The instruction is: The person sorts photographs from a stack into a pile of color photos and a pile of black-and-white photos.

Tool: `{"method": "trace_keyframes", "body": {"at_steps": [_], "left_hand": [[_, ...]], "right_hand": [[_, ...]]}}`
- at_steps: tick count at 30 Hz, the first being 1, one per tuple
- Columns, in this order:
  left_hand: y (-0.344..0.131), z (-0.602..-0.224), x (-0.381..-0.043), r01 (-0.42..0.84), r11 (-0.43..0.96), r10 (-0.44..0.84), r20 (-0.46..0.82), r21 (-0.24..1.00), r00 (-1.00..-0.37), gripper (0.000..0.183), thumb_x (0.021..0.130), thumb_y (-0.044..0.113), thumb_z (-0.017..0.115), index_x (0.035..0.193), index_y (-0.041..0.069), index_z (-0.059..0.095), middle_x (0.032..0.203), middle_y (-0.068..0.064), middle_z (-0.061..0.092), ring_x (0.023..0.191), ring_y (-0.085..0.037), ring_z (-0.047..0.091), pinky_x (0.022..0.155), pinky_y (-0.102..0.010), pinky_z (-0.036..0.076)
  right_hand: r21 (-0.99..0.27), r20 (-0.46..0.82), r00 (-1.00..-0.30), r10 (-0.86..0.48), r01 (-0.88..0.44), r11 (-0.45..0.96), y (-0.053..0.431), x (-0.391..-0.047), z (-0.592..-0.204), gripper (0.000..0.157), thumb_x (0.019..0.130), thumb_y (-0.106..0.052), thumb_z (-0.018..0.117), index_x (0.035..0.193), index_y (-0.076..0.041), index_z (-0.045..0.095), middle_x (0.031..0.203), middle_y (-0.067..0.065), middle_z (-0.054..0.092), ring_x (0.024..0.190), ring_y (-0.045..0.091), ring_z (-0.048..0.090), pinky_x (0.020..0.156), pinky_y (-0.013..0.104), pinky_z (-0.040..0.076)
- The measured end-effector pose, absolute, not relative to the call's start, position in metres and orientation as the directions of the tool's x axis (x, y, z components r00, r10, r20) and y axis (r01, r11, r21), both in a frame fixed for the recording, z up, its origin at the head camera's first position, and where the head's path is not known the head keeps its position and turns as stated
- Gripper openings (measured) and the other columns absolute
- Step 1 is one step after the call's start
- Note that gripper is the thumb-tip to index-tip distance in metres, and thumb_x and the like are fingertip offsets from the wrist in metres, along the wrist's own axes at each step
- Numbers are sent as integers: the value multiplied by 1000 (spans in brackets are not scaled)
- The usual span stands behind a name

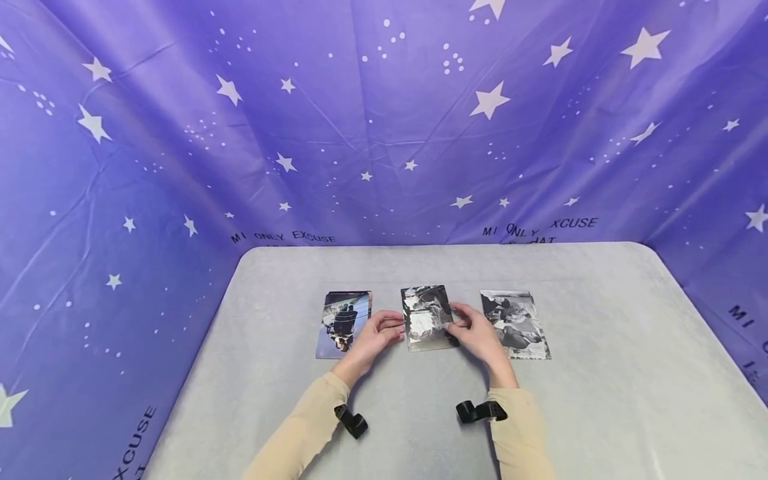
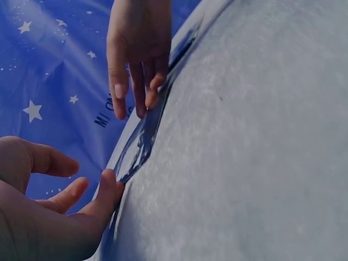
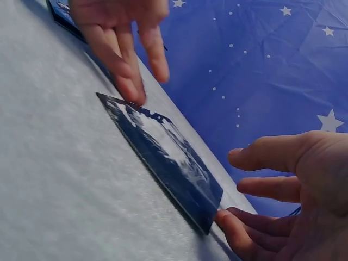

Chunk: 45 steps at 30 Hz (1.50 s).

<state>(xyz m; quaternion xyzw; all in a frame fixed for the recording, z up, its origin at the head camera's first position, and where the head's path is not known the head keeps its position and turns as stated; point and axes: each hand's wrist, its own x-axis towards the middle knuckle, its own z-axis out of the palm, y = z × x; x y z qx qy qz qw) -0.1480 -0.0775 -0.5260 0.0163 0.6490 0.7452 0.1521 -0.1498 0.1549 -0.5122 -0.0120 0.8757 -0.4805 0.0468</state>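
Observation:
A glossy black-and-white photo print [image 1: 427, 320] lies in the middle of the table, between the two hands. At its left edge are the fingertips of my left hand [image 1: 373, 339], the fingers loosely extended. My right hand [image 1: 477, 335] is at the opposite edge; in the right wrist view its lower fingers [image 3: 234, 228] touch the side of the print [image 3: 163, 149], while the upper ones stay apart from it. To the left lies a small stack of colour prints [image 1: 336, 333], partly covered by the left hand. Another black-and-white print [image 1: 519, 320] lies on the right, partly behind the right hand.
The pale grey tabletop [image 1: 600, 320] has rounded far corners. Purple cloth with white stars [image 1: 384, 133] hangs behind it and on both sides. Black wrist straps [image 1: 351, 421] with small devices sit on both beige sleeves [image 1: 300, 427].

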Motion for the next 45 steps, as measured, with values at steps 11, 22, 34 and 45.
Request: {"method": "trace_keyframes", "body": {"at_steps": [11,22,34,45], "left_hand": [[-72,-530,-148,-257,-207,275,-196,944,-941,39,84,-13,52,122,-19,43,122,-36,51,103,-30,59,94,-37,48],[-67,-531,-149,-311,-249,317,-226,917,-921,36,88,-10,55,122,-14,45,99,-12,65,85,-16,63,85,-30,52],[-38,-537,-142,-287,-267,331,-192,920,-924,48,82,-15,58,128,-11,46,91,-7,62,80,-13,61,79,-27,52],[10,-537,-141,-248,-221,336,-165,943,-927,53,78,-17,60,130,-7,53,90,-5,61,81,-12,62,77,-22,50]], "right_hand": [[-966,-110,-994,-2,106,235,158,-141,-521,49,85,5,65,131,10,50,119,30,56,77,7,57,70,16,46],[-974,-83,-994,77,97,204,164,-133,-524,42,85,11,61,126,12,55,111,26,58,78,6,55,67,14,45],[-989,-86,-990,110,98,108,189,-115,-519,44,86,13,59,129,13,51,119,28,56,83,1,59,74,13,47],[-993,-6,-981,196,29,115,225,-102,-509,42,85,15,58,126,17,52,104,10,61,82,0,58,72,12,47]]}}
